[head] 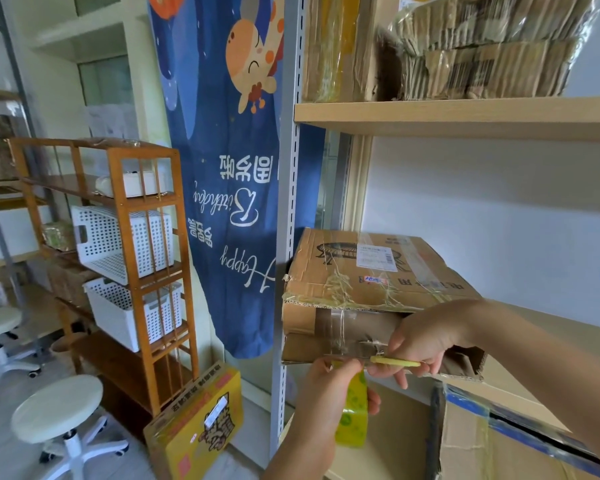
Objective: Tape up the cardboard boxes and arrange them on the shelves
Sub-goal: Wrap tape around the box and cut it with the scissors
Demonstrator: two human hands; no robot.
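Note:
A worn cardboard box (354, 278) with old tape and a white label sits on the middle shelf board (534, 327), its front flap partly open. My right hand (426, 337) grips a yellow tape roll (395, 362), seen edge-on, just below the box's front face. My left hand (329, 393) pinches the yellowish strip of tape (352, 417) pulled down from the roll. A second cardboard box (482, 441) with blue tape along its edge stands below, at the bottom right.
Bundles of flat cardboard (482, 53) fill the upper shelf (465, 116). A grey upright post (288, 202) stands left of the boxes, with a blue banner (229, 168) behind. A wooden rack (146, 271) with white baskets, a yellow carton (201, 427) and two stools (56, 414) are at the left.

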